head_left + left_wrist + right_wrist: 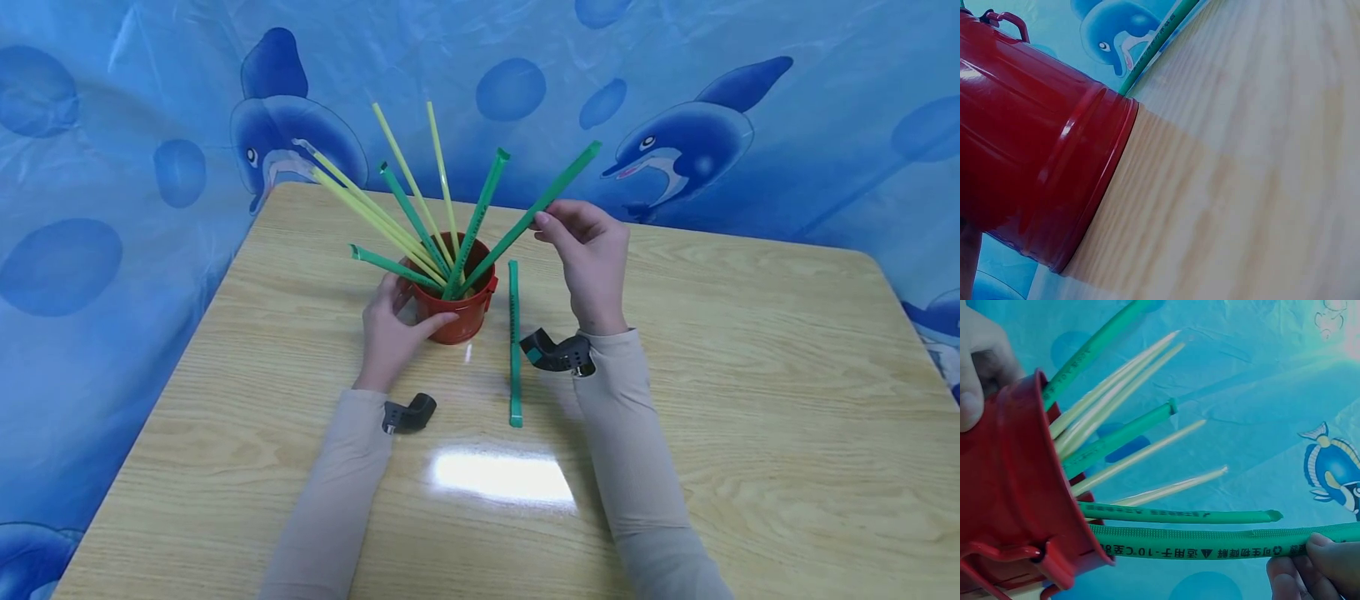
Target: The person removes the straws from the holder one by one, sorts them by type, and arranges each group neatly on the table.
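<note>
A small red metal bucket stands on the table, holding several green-wrapped straws and several yellow straws that fan out over its rim. My left hand grips the bucket's left side, thumb across its front. Between thumb and fingers, my right hand pinches a green-wrapped straw printed with dark characters; its lower end is inside the bucket. Another green-wrapped straw lies lengthwise on the table, right of the bucket. In the left wrist view the bucket's red wall fills the left side.
The wooden table extends to both sides and toward me. Behind it hangs a blue sheet with dolphin prints. A bucket handle shows at the bucket's side. Small black cameras sit on both wrists.
</note>
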Available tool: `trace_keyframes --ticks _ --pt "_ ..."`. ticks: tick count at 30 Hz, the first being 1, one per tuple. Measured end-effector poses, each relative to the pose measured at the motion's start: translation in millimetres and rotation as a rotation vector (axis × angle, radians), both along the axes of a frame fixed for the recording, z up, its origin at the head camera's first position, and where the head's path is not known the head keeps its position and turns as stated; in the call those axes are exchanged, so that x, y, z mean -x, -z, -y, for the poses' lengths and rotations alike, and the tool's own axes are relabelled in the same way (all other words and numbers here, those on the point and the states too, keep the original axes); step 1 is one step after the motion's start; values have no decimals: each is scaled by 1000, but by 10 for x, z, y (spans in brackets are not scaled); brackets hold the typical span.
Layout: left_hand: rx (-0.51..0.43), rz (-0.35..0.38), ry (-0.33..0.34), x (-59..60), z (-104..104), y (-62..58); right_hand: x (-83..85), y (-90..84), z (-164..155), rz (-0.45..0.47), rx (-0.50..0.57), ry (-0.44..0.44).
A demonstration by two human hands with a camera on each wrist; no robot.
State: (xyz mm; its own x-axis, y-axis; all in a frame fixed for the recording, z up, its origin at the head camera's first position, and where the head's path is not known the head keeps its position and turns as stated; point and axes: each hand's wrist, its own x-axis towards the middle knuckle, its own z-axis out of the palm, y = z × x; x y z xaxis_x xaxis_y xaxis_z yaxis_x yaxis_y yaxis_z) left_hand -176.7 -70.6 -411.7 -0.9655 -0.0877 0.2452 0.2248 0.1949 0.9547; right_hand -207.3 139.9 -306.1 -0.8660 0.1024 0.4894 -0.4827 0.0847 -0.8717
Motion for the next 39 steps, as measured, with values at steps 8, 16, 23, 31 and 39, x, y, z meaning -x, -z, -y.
trace_keyframes --ticks 8,16,23,31,39 --pt "3 1 -1 0 0 -8 -16 -47 -62 -39 2 29" --pt "17 0 -3 3 1 -8 -17 -81 -109 -53 68 29" --pt "7 0 -2 -2 0 -10 -34 -104 -126 -79 99 16" --pt "2 -4 4 -7 0 -8 -52 -132 -139 -119 192 22" --pt "-2 8 13 0 -4 -6 -66 -193 -223 -150 309 63"
